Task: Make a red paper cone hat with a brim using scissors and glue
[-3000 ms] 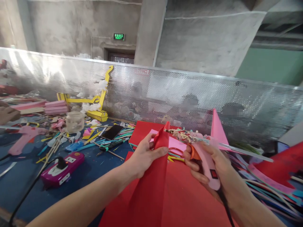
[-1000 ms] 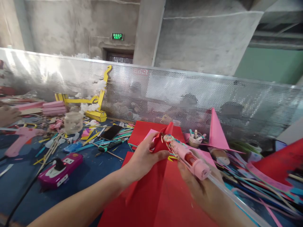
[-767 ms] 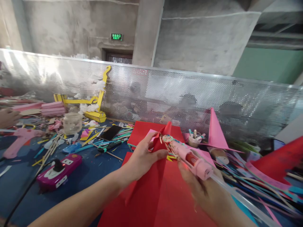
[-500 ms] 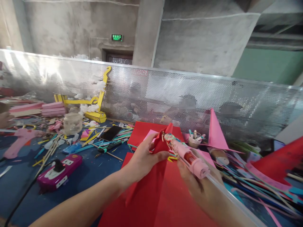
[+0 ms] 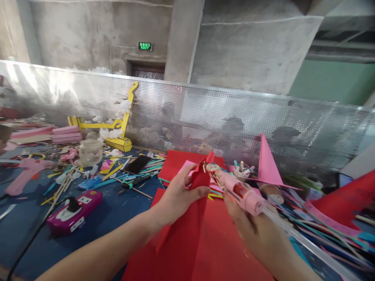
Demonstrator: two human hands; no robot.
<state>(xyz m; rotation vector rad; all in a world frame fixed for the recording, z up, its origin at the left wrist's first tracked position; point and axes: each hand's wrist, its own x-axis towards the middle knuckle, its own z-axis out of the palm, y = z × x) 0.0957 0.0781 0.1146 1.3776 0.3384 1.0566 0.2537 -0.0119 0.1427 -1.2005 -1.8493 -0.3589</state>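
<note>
My left hand [image 5: 177,195] pinches the raised tip of a folded red paper sheet [image 5: 187,230] that rises from the table in front of me. My right hand [image 5: 258,234] is wrapped round a pink hot glue gun [image 5: 238,189] with a clear glue stick [image 5: 304,244] sticking out of its back. The gun's nozzle points at the top of the red fold, right by my left fingertips. More red sheets [image 5: 231,249] lie flat under both hands.
A purple power strip [image 5: 73,210] with a black plug lies at the left, beside a second pink glue gun [image 5: 25,173], a jar [image 5: 90,151], a phone [image 5: 137,164] and scattered paper strips. A pink paper cone [image 5: 268,164] and a perforated metal screen [image 5: 205,117] stand behind.
The glue gun turned from pointing sideways to aiming its nozzle at the tip of the red fold, then shifted slightly right. My left hand kept its pinch on the paper.
</note>
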